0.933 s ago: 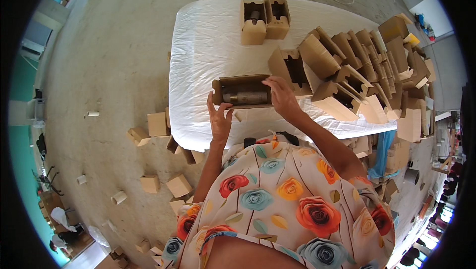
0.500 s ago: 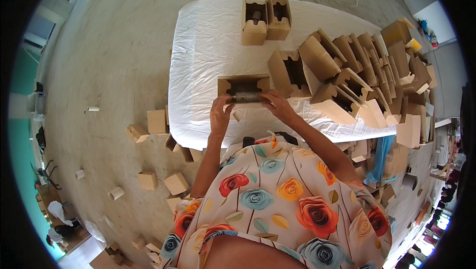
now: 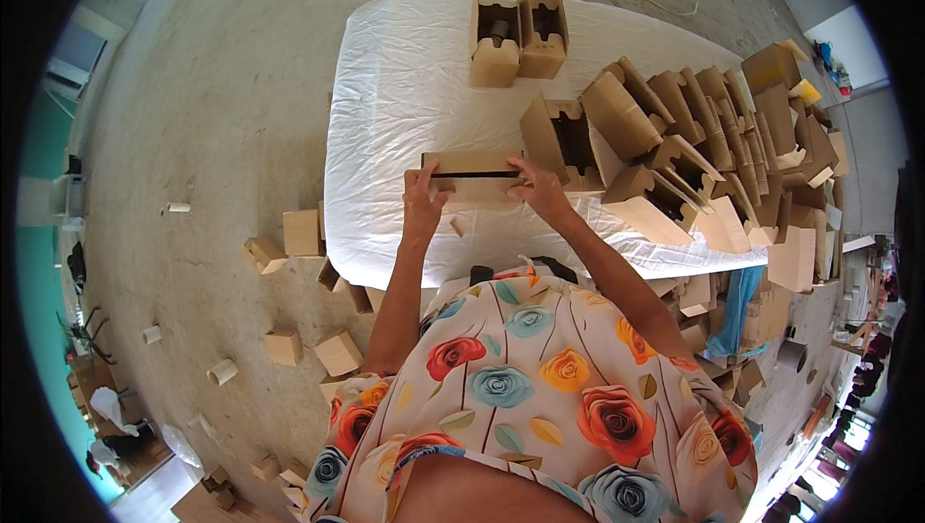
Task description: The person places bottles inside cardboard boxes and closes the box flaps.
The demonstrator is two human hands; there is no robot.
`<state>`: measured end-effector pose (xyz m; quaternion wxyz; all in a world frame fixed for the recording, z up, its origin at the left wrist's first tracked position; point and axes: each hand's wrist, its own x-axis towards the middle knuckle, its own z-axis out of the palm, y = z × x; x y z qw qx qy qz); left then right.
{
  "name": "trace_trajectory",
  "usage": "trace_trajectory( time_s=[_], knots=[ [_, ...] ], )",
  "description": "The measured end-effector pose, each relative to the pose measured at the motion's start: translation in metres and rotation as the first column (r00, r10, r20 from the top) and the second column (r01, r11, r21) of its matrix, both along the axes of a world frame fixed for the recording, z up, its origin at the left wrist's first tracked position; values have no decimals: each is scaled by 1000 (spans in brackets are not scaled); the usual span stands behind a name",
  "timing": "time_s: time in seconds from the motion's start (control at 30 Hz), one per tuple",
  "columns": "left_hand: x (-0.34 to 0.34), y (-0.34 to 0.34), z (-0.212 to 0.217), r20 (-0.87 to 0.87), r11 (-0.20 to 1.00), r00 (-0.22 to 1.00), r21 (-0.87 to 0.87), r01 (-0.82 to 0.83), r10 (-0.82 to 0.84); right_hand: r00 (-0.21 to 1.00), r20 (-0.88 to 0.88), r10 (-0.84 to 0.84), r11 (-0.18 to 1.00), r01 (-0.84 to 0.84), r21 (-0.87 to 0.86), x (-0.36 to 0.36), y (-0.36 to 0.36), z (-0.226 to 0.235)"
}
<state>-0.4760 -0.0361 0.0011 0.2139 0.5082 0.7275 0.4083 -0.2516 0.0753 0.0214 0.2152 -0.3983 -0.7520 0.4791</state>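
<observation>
A small brown cardboard box (image 3: pixel 472 194) lies between my hands on the white-covered table (image 3: pixel 385 128). Its top flaps are folded nearly together, with a dark narrow slit running across. My left hand (image 3: pixel 425 203) grips the left end, fingers bent over the flap edge. At the other end my right hand (image 3: pixel 541 190) holds the box the same way, with fingertips on the flap by the slit. The inside is hidden. Just below the box a small cardboard scrap (image 3: pixel 458 226) lies on the cloth. Close to my right hand stands an open cardboard box (image 3: pixel 545 143).
Two open boxes (image 3: pixel 495 68) stand at the table's far edge, one with a dark cylinder inside. Many flattened or open cartons (image 3: pixel 621 118) lean in a pile on the right. On the floor to the left lie small boxes (image 3: pixel 337 353) and a short tube (image 3: pixel 223 372).
The box's flaps have come down over its opening, covering the dark cylindrical part that showed inside. My hands stay at the two ends, the left one shifted slightly left.
</observation>
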Motion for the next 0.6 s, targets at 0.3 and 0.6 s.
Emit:
trace_trajectory(
  time_s=[0.3,0.6],
  knots=[
    [-13,8,8,-347,978,922,-177,113,-170,963,260,-76,933,-24,359,-3,-8,-2],
    [-17,23,25,-403,822,733,-421,383,-548,973,232,-2,1000,0,8,-4,-2,5]
  ],
)
